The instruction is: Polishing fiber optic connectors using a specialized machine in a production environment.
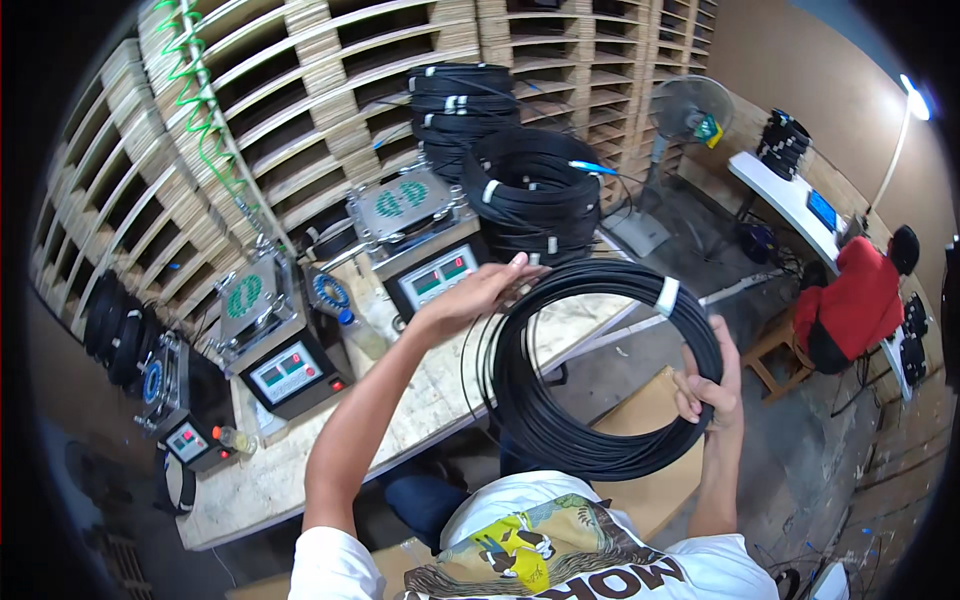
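A large coil of black cable [610, 458] hangs upright in front of my chest, over the near edge of the bench. My right hand [715, 385] is wrapped round the coil's right side, thumb and fingers closing on the bundle. At the upper left of the ring, my left hand [490, 292] grips some of the cable; its fingertips are partly hidden by the strands. Several turns fan out loosely on the left side of the coil. A white tag [667, 296] is wrapped round the bundle at the upper right.
On the wooden bench [245, 480] stand box machines [440, 275] with red displays and small bottles [362, 337]. Stacked black coils [535, 195] rise behind them, before pallets [390, 40]. A fan [690, 110] stands behind. A person in red [855, 300] sits at right by a white table [790, 205].
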### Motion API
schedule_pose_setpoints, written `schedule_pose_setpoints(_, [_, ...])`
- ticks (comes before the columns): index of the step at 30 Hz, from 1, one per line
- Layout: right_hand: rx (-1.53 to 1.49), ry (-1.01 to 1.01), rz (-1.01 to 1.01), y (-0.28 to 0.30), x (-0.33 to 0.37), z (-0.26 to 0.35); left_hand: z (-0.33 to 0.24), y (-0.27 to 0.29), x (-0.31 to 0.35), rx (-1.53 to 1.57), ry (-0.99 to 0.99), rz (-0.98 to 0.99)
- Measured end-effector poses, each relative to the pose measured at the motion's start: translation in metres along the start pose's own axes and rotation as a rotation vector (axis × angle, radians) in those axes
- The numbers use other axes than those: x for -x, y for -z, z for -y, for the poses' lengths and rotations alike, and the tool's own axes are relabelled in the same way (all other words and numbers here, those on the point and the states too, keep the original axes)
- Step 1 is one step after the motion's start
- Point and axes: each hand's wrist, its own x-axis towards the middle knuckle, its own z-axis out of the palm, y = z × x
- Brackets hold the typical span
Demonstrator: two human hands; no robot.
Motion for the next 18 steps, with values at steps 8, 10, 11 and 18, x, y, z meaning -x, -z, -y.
schedule_pose_setpoints(8, [-0.029, -0.263, 0.329, -0.053, -0.095, -0.086, -0.006, 0.058, 0.129, -0.225, -0.098, -0.049])
schedule_pose_setpoints(10, [0.067, -0.323, 0.439, -0.076, -0.12, -0.11, -0.02, 0.044, 0.156, -0.512, 0.179, -0.363])
schedule_pose_setpoints(11, [0.085, -0.29, 0.463, -0.088, -0.13, -0.117, 0.005, 0.052, 0.161, -0.618, -0.031, -0.555])
schedule_pose_setpoints(18, [0.432, -0.073, 0.501, -0.122, -0.213, -0.144, 0.02, 0.06, 0.16, -0.538, -0.232, -0.985])
